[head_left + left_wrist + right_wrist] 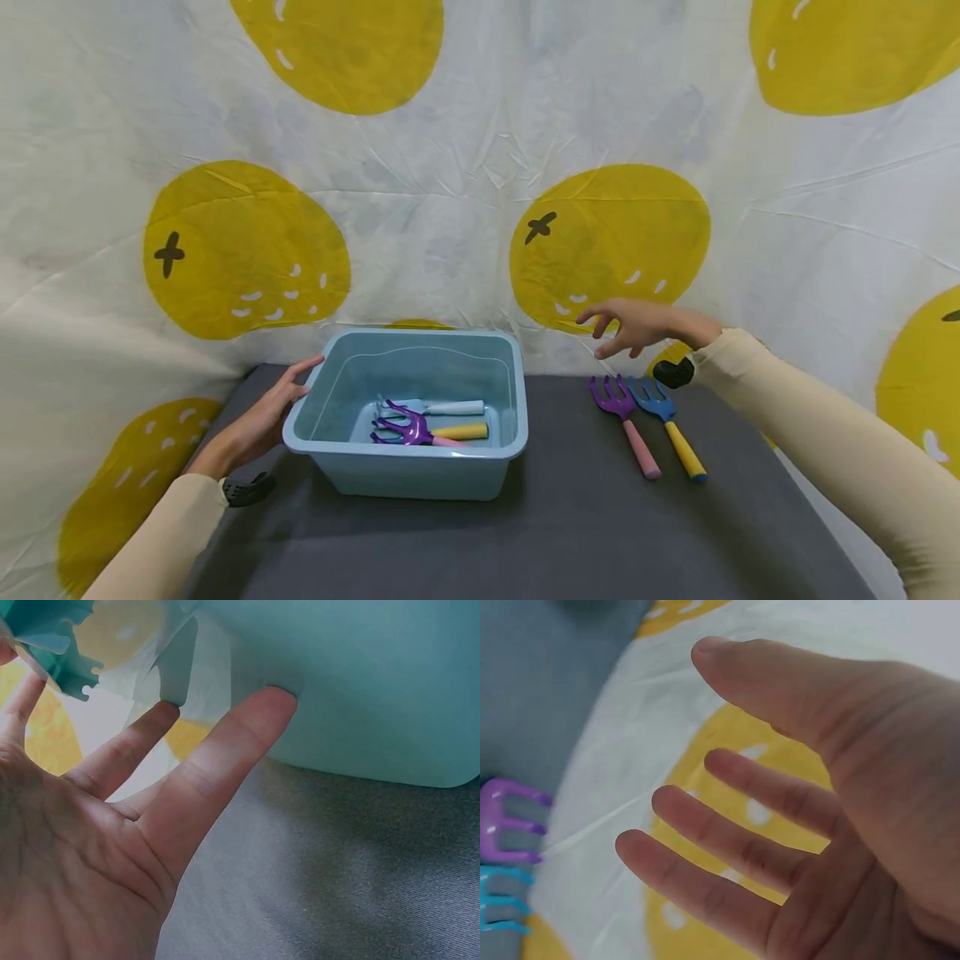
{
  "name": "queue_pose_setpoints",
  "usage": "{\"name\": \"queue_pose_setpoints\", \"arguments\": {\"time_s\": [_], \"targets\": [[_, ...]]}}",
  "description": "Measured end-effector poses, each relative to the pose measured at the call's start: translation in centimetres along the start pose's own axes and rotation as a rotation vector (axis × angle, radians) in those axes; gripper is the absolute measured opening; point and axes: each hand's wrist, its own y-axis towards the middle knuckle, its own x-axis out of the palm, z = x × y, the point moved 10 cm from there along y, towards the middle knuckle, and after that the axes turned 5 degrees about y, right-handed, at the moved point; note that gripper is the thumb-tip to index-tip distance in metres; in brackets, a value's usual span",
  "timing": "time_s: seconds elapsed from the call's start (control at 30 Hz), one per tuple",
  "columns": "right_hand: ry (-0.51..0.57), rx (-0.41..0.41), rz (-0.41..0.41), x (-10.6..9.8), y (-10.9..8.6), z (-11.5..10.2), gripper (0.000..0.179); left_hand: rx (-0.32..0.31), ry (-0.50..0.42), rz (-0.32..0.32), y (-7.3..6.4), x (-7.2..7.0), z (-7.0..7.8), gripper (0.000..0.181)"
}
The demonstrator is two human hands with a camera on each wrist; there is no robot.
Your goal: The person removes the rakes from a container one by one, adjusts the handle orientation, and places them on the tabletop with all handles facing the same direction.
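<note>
My left hand touches the left side of a light blue plastic basin, its fingers spread against the rim and outer wall. In the left wrist view, the thumb and fingertips meet the basin wall. Inside the basin lie several small hand rakes, among them a purple rake with a pink handle. My right hand hovers in the air, fingers loosely extended and holding nothing. Below it on the table lie a purple rake with pink handle and a blue rake with yellow handle, side by side.
A dark grey table carries the basin and the two loose rakes. Behind it hangs a white cloth printed with big yellow fruit shapes, close to the table's back edge.
</note>
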Motion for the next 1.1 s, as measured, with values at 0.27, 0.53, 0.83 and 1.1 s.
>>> {"name": "queue_pose_setpoints", "arguments": {"time_s": [0.27,0.53,0.83,1.1], "targets": [[-0.108,-0.051,-0.007,-1.5,2.7,-5.9,0.068,-0.031,-0.029,0.007,0.1,0.1,-0.3,0.061],[-0.176,-0.066,-0.04,-1.4,5.6,-10.6,0.072,-0.039,-0.037,0.015,0.1,0.1,-0.4,0.062],[-0.187,-0.121,-0.098,1.2,8.8,-13.9,0.073,-0.026,-0.018,0.013,0.0,0.2,-0.2,0.061],[-0.248,-0.159,-0.164,4.3,12.4,-15.3,0.072,-0.032,-0.029,0.018,-0.1,0.2,0.0,0.062]]}}
